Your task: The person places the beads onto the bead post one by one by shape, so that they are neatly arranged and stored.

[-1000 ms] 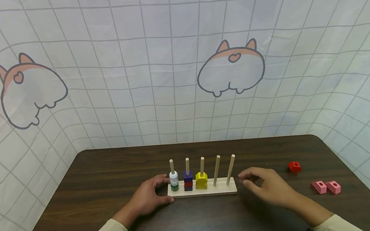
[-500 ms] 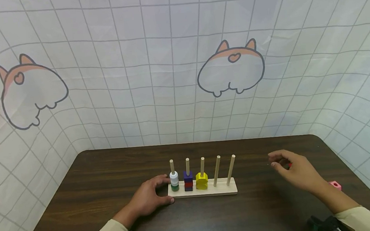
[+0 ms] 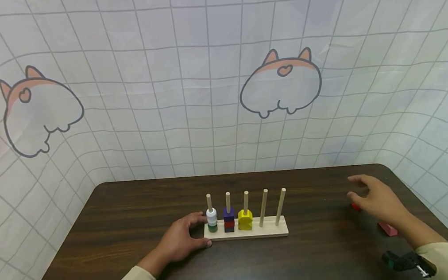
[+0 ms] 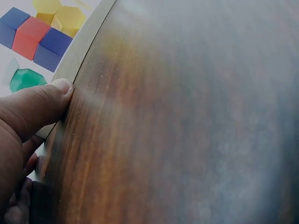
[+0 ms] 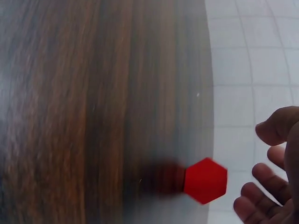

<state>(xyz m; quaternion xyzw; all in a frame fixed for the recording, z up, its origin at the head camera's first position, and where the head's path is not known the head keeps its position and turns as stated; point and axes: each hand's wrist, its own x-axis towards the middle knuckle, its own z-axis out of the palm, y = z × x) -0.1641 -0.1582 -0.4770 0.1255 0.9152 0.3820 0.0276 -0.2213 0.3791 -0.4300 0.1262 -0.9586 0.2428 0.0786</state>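
My left hand (image 3: 180, 239) holds the left end of a wooden peg board (image 3: 272, 232), thumb against its front edge. White beads (image 3: 211, 216) sit above a green bead (image 3: 213, 228) on the leftmost peg. Purple and red blocks (image 3: 228, 219) fill the second peg, and yellow blocks (image 3: 245, 220) the third. The two right pegs are bare. Over at the right, my right hand (image 3: 379, 200) hovers with fingers spread at a red block (image 3: 355, 206), which it partly hides. In the right wrist view the red block (image 5: 205, 181) is hexagonal and apart from the fingertips.
A pink block (image 3: 388, 228) lies partly hidden beside the right forearm. The dark wooden table (image 3: 133, 205) ends at a white gridded curtain (image 3: 212, 92) behind and at both sides.
My right hand has moved from beside the board's right end out to the right, over the red block. The left hand keeps its hold on the board.
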